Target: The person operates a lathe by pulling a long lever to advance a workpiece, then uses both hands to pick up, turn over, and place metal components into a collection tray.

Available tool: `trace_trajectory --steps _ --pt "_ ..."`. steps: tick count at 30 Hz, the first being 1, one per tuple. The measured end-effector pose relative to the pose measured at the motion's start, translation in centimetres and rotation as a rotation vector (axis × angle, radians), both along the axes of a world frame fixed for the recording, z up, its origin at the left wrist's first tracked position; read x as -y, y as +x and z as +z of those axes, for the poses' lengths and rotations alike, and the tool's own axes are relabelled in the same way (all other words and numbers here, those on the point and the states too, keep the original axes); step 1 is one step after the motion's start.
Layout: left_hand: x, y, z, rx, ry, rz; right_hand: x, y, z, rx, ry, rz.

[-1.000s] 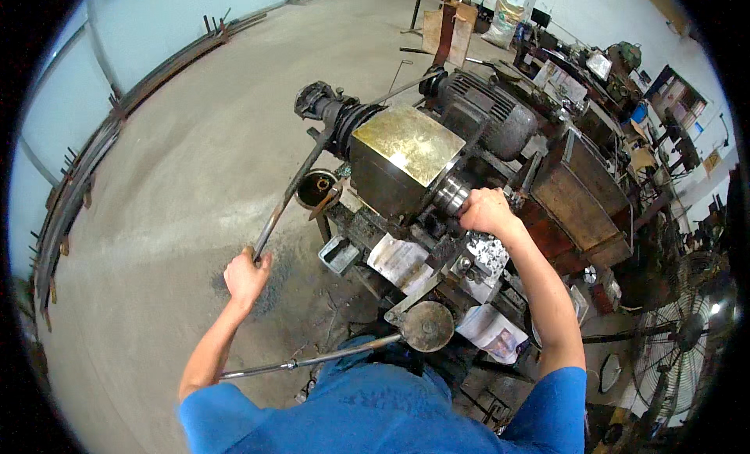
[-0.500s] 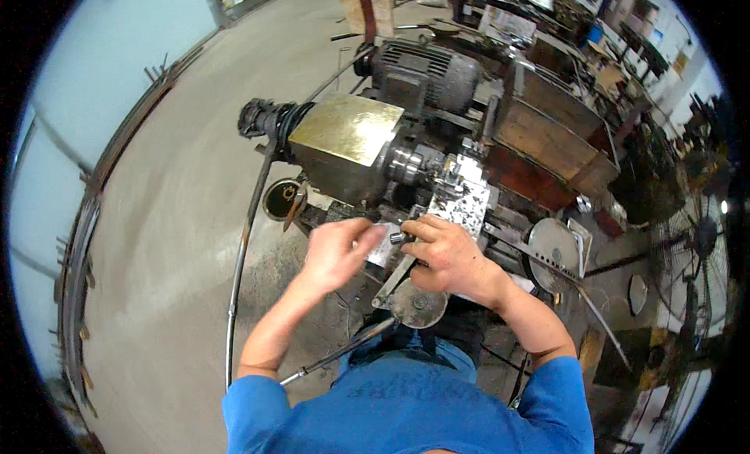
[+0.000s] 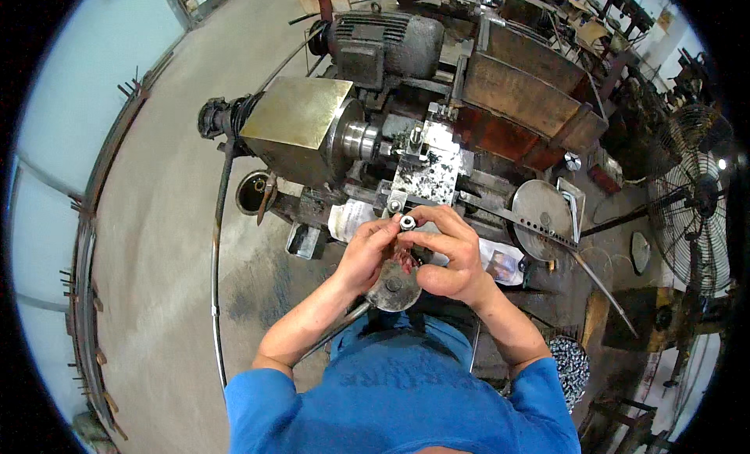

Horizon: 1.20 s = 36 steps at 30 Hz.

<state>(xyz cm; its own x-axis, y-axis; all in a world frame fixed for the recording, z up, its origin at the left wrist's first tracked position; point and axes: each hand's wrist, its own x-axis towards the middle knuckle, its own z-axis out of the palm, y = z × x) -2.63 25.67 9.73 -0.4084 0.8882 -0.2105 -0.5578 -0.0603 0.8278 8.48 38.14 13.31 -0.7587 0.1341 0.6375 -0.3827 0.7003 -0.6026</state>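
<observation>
Between my two hands is a small, shiny metal bushing [image 3: 407, 222], a short round part with a dark hole facing up. My right hand [image 3: 451, 255] pinches it from the right with bent thumb and fingers. From the other side, the fingertips of my left hand [image 3: 364, 252] close against it; its lower fingers are partly hidden. Just below the hands shows a round metal disc [image 3: 393, 288]. Beyond them lies the lathe's carriage [image 3: 428, 173], strewn with dark metal chips, beside the shiny chuck [image 3: 361, 140].
A brass-topped headstock [image 3: 297, 114] and a ribbed motor [image 3: 387, 44] stand ahead. At the left is a round pot [image 3: 256, 192] with a brush. Rusty metal bins [image 3: 531, 103] rise at the right, near a fan [image 3: 691, 196]. A container of small metal parts [image 3: 569, 368] sits at lower right.
My left hand, apart and blurred before, has come in to the bushing. The bushing now shows its hole upward. The view has shifted, bringing the parts container in at lower right.
</observation>
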Motion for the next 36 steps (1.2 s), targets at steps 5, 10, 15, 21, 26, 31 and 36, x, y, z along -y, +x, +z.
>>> trace_trajectory --steps 5,10,15,21,26,31,36 --pt "-0.9 0.3 -0.8 0.038 0.043 -0.050 -0.7 0.6 -1.8 0.003 -0.068 -0.024" --pt "-1.6 0.6 -0.2 0.000 0.008 -0.026 -1.5 0.9 -1.8 0.010 -0.096 -0.008" --pt "-1.5 0.2 -1.1 0.010 0.055 -0.062 -1.8 0.7 -2.1 -0.027 -0.116 0.025" --pt "-1.4 0.4 -1.0 0.088 0.063 -0.081 -1.8 1.0 -2.4 0.016 -0.179 0.046" --pt "-1.1 1.0 -0.7 0.159 0.042 -0.044 -1.6 1.1 -3.1 0.025 -0.253 0.062" --pt "-1.0 1.1 -0.3 0.156 0.039 -0.056 -1.4 1.1 -3.3 0.027 -0.254 0.059" --pt "-0.8 0.9 -0.1 0.133 0.043 -0.058 -1.5 0.9 -2.9 -0.012 -0.147 0.069"
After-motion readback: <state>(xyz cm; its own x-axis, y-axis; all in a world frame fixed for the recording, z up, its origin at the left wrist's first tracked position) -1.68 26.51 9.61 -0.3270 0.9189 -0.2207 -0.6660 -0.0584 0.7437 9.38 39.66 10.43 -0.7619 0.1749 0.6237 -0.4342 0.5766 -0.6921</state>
